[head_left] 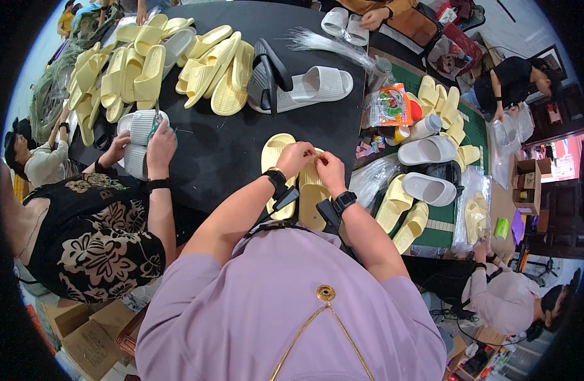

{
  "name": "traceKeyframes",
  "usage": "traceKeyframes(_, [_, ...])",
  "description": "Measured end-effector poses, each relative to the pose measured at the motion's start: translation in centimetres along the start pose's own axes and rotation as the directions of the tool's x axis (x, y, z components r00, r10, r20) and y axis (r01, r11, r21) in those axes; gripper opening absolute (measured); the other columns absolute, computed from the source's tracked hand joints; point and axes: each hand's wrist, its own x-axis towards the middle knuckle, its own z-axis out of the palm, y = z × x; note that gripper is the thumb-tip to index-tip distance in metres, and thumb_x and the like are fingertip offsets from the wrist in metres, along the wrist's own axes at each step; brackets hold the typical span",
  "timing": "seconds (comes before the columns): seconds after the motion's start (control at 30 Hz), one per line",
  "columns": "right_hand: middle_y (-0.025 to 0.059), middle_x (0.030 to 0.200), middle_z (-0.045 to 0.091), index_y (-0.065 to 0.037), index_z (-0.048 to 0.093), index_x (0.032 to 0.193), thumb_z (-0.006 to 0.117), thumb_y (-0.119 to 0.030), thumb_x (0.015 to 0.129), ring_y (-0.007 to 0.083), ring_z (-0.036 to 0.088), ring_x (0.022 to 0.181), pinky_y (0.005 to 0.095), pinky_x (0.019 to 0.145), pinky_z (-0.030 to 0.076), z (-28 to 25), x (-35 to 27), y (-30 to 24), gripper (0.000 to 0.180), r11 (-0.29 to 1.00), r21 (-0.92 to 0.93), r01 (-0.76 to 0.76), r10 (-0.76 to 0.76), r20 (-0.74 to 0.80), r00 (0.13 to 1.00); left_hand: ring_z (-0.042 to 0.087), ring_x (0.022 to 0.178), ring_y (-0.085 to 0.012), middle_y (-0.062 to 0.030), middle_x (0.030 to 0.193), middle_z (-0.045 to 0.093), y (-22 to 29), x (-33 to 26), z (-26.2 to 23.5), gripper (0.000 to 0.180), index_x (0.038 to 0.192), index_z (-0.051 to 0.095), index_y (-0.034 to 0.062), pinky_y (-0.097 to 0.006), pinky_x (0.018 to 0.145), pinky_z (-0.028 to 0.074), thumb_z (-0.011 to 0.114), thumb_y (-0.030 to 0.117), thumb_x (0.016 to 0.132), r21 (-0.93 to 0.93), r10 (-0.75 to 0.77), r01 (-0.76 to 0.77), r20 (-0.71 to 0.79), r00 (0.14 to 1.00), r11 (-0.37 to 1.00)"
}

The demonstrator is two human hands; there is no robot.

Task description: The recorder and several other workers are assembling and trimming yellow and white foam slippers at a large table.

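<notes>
Pinching the strap of a pale yellow slide sandal (312, 190) | left hand (295, 157) and right hand (330, 168) both closed on it, fingertips nearly touching | sandal paired with another (274, 159) on black table (222, 146) edge | yellow sandal pile (165, 63) farther back.

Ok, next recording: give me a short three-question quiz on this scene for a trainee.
1. True or false: both of the person's hands, the left hand and the right hand, are on the pair of yellow slippers on the black table.
2. What colour is the pair that the co-worker's hands hold at the left?
A. yellow
B. grey-white
C. black
3. Fill in: the big heap of slippers at the far left of the table is mostly ____ in colour.

Key: 1 true; 2 B; 3 yellow.
</notes>
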Motion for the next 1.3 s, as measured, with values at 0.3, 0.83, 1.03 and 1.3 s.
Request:
traceKeyframes(0.3, [0.0148, 0.078, 0.065, -0.004, 0.065, 0.083, 0.06, -0.019, 0.078, 0.0324, 0.063, 0.075, 0.0395, 0.068, 0.05, 0.2, 0.2, 0.4, 0.016, 0.997, -0.079, 0.009, -0.011, -0.018, 1.0, 0.064, 0.075, -0.0268, -0.0142, 0.08, 0.064, 0.1, -0.3, 0.1, 0.012, 0.086, 0.065, 0.0014, -0.033, 0.067, 0.051, 0.063, 0.009, 0.077, 0.126, 0.112, -0.108, -0.026, 0.993, 0.986])
traceKeyframes(0.83, [0.0184, 0.084, 0.065, 0.001, 0.064, 0.09, 0.057, -0.013, 0.08, 0.0284, 0.064, 0.076, 0.0356, 0.068, 0.048, 0.0, 0.0, -0.8, 0.019, 0.996, 0.074, 0.054, -0.055, 0.017, 0.998, 0.064, 0.076, -0.0303, -0.0135, 0.081, 0.065, -1.6, 0.3, 0.7, 0.02, 0.086, 0.065, 0.0059, -0.038, 0.068, 0.051, 0.062, 0.023, 0.076, 0.049, -0.003, 0.007, -0.076, 0.997, 0.999])
traceKeyframes(1.03, [0.0168, 0.075, 0.062, 0.004, 0.061, 0.084, 0.06, -0.01, 0.081, 0.0232, 0.058, 0.066, 0.0337, 0.065, 0.047, 0.0, -0.3, 0.7, 0.015, 0.996, -0.029, 0.084, -0.084, 0.009, 0.996, 0.062, 0.076, -0.0322, -0.0142, 0.077, 0.064, -0.8, 0.3, 1.8, 0.018, 0.077, 0.065, 0.0071, -0.043, 0.067, 0.049, 0.061, 0.024, 0.075, 0.079, 0.058, -0.056, -0.02, 0.998, 0.995])
traceKeyframes(1.3, [0.0083, 0.064, 0.059, 0.005, 0.059, 0.076, 0.06, -0.008, 0.081, 0.0123, 0.051, 0.058, 0.0287, 0.056, 0.043, 0.9, 0.3, 2.8, 0.014, 0.986, 0.0, 0.169, -0.169, 0.008, 0.986, 0.062, 0.07, -0.0333, -0.0145, 0.071, 0.063, -1.2, 0.1, 1.9, 0.015, 0.074, 0.064, 0.0052, -0.043, 0.064, 0.049, 0.06, 0.02, 0.074, 0.135, 0.095, -0.086, -0.062, 0.993, 0.987])
